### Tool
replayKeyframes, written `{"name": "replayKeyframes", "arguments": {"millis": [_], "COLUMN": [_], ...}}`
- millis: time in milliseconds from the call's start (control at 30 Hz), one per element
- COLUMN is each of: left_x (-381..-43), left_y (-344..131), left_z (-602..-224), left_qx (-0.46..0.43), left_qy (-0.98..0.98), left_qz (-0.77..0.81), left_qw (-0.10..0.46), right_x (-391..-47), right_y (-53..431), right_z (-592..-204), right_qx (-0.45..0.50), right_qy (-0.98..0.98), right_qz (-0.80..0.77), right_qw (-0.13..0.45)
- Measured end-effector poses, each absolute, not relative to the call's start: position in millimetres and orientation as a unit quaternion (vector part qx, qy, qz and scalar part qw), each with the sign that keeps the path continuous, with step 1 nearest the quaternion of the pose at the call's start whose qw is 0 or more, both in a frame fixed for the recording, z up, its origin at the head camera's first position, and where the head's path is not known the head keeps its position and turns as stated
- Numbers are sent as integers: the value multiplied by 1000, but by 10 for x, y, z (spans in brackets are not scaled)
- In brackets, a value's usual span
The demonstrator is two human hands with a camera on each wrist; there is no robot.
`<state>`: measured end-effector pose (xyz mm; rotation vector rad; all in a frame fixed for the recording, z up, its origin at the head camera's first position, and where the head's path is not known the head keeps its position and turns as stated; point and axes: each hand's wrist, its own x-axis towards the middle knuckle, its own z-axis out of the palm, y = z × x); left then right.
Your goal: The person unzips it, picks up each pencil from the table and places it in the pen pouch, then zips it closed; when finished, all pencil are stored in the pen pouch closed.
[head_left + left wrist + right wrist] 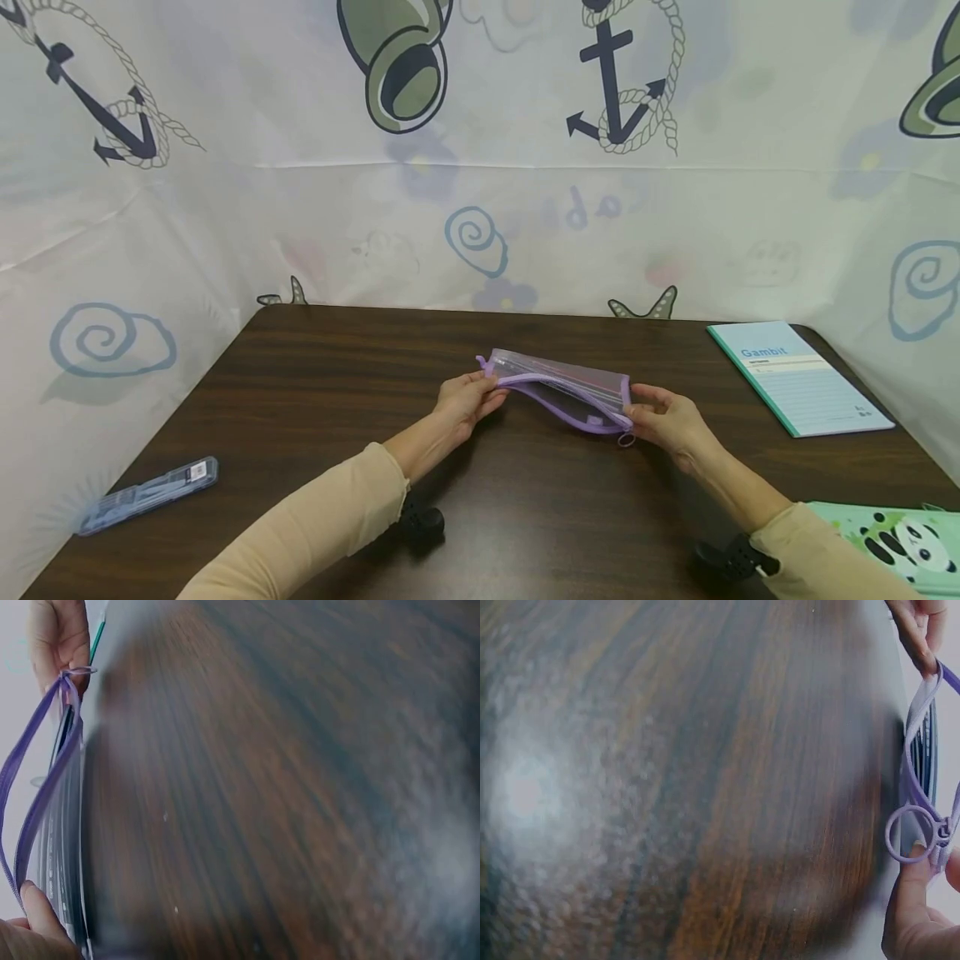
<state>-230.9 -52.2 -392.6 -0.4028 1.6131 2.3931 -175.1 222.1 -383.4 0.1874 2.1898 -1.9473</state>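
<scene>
A clear zip pouch [558, 372] with purple edging is held up over the middle of the table, its zipped side gaping toward me. My left hand [467, 402] pinches its left end between thumb and fingers. At the other end my right hand [670, 419] pinches the corner beside the round zipper pull [626, 439]. Inside the pouch several dark, slim pen-like items [928, 750] show through the opening; their exact kind cannot be made out. In the left wrist view the purple zipper edges [46, 787] stand apart.
A notepad [798, 379] marked "Gambit" lies at the back right of the dark wooden table [337, 367]. Front right is a green panda-print case [900, 546], partly behind the right sleeve. A clear bluish plastic case [150, 496] rests near the left edge. Printed curtains surround the table.
</scene>
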Motion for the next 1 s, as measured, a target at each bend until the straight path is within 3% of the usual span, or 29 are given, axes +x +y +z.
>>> {"name": "replayKeyframes", "arguments": {"millis": [1000], "left_x": [-2386], "left_y": [-619], "left_z": [-3970], "left_qx": [-119], "left_qy": [612], "left_qz": [775], "left_qw": [105], "right_x": [-1765], "right_y": [2215], "right_z": [-3820], "right_qx": [56], "right_qy": [716], "right_qz": [-687], "right_qw": [109]}}
